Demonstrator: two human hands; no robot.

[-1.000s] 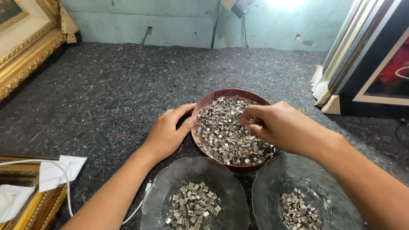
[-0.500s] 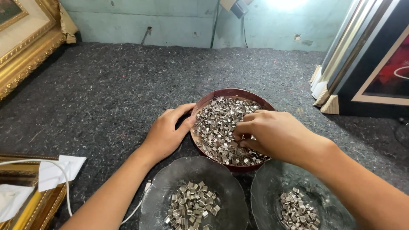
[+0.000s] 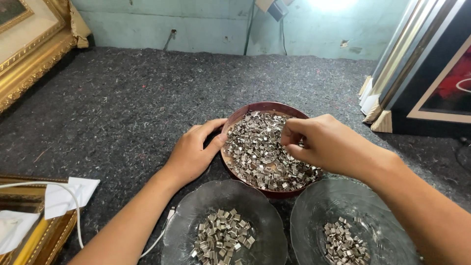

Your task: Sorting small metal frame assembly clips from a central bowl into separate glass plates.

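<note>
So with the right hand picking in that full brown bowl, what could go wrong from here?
The brown bowl is heaped with small metal clips up to its rim, so the right hand could flick some onto the dark felt mat, where they may be hard to spot. The two glass dishes sit close together, so a clip could land in the wrong one. The left hand only touches the rim; the bowl might slide.

right hand [image 3: 326, 145] hides pinched piece | both glass dishes [image 3: 223, 228] cut off below

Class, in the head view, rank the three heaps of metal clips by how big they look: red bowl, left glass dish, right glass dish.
1. Red bowl heap, clearly largest.
2. Left dish heap.
3. Right dish heap, smallest, though its lower edge is cut off.
</note>
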